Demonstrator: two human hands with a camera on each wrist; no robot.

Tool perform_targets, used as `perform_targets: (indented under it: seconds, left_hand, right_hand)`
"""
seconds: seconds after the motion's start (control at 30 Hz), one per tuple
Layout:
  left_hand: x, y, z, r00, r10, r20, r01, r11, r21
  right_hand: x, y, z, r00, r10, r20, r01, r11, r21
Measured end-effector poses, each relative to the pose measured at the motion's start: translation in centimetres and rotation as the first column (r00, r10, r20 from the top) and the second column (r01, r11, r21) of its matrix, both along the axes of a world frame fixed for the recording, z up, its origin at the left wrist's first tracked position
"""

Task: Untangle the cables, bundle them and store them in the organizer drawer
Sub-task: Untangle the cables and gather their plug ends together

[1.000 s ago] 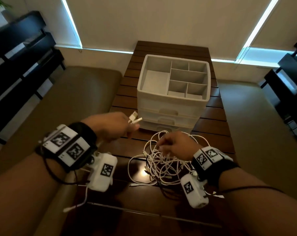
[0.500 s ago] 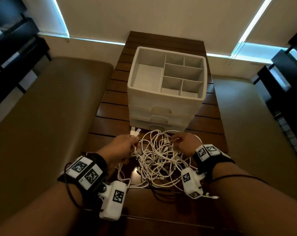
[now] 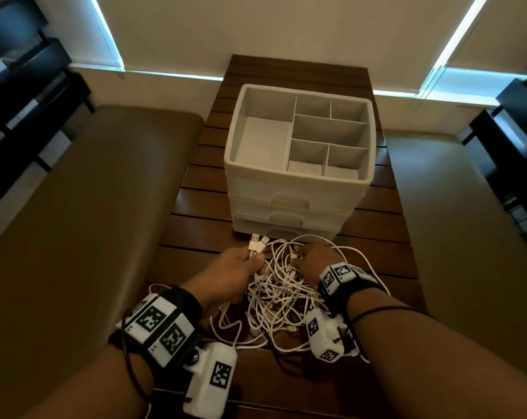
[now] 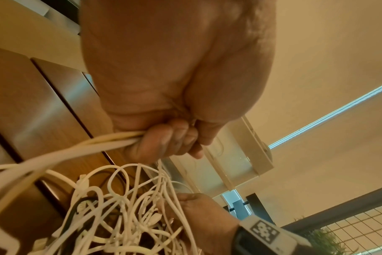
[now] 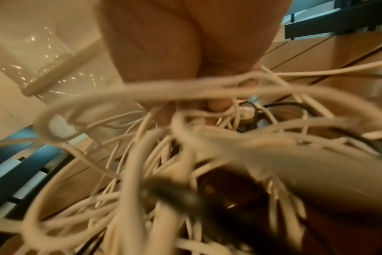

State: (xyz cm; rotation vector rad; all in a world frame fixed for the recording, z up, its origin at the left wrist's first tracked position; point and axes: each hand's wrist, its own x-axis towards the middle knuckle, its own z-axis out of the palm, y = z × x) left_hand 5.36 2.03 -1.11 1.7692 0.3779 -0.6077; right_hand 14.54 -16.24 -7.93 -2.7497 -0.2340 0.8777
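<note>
A tangle of white cables (image 3: 281, 293) with a few dark ones lies on the wooden slat table (image 3: 195, 234), just in front of the white organizer (image 3: 298, 164). My left hand (image 3: 241, 264) grips two cables in its fist, and their USB plugs (image 3: 257, 241) stick out toward the organizer; the left wrist view shows the cables (image 4: 111, 138) running into the curled fingers (image 4: 168, 139). My right hand (image 3: 315, 257) reaches into the far right of the pile, and its fingertips (image 5: 218, 105) curl among the strands (image 5: 185, 155). The organizer's drawers (image 3: 289, 204) are pushed in.
The organizer's open top tray (image 3: 298, 134) has several bare compartments. Padded benches (image 3: 83, 207) run along both sides of the narrow table. Dark shelving (image 3: 23, 74) stands at the far left and right, with window blinds behind.
My left hand moved right and forward with the two plug ends, closing in beside the tangle. The right hand slid forward to the pile's far edge.
</note>
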Motion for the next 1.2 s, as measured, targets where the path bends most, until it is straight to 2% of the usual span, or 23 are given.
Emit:
perform_targets:
  seconds: [0.17, 0.23, 0.37, 0.5, 0.63, 0.77, 0.83, 0.9, 1.0, 1.1, 1.2]
  left_hand:
    - [0.1, 0.4, -0.4, 1.000, -0.010, -0.011, 0.010, 1.000, 0.003]
    - [0.0, 0.6, -0.4, 1.000, -0.005, -0.008, 0.005, 1.000, 0.016]
    - [0.0, 0.7, -0.6, 1.000, -0.005, -0.013, 0.005, 0.999, 0.041]
    - [-0.1, 0.5, -0.6, 1.000, 0.008, -0.007, -0.008, 1.000, 0.014]
    - [0.0, 0.5, -0.5, 1.000, -0.008, 0.004, 0.008, 0.999, 0.036]
    - [-0.2, 0.9, -0.5, 1.000, -0.003, 0.012, 0.003, 0.999, 0.046]
    - [-0.2, 1.0, -0.6, 1.000, 0.007, 0.002, -0.007, 0.999, 0.035]
    - [-0.1, 1.2, -0.5, 1.000, 0.020, 0.004, -0.021, 0.999, 0.035]
    - [0.4, 1.1, -0.2, 0.999, 0.016, 0.036, -0.016, 1.000, 0.018]
    - [1.0, 0.2, 0.2, 0.993, -0.025, 0.113, 0.024, 1.000, 0.016]
    - [1.5, -0.7, 0.3, 0.979, -0.028, 0.202, 0.025, 1.000, 0.016]
  right_hand:
    - [0.1, 1.1, -1.2, 0.998, 0.059, -0.020, -0.058, 0.998, 0.021]
    - [0.1, 1.4, -1.4, 0.999, 0.053, -0.008, -0.053, 0.998, -0.017]
    - [0.2, 1.8, -2.0, 1.000, 0.002, -0.012, -0.002, 1.000, 0.005]
    - [0.2, 2.3, -2.8, 0.998, -0.051, 0.048, 0.052, 0.998, -0.026]
    - [0.0, 3.2, -3.2, 0.993, -0.032, 0.116, 0.042, 0.995, -0.092]
    - [0.3, 3.3, -4.0, 0.981, -0.119, 0.155, 0.118, 0.993, 0.020]
    - [0.5, 3.0, -3.8, 0.985, -0.095, 0.147, 0.090, 0.995, 0.043]
    - [1.0, 2.7, -2.5, 0.993, -0.068, 0.092, 0.061, 0.995, 0.074]
    - [1.4, 1.7, 1.3, 0.995, -0.099, 0.003, 0.096, 0.976, 0.196]
    - [0.6, 0.8, 6.0, 0.992, -0.117, -0.053, 0.128, 0.897, 0.423]
    - [-1.0, 0.4, 10.1, 0.993, -0.082, -0.083, 0.114, 0.841, 0.529]
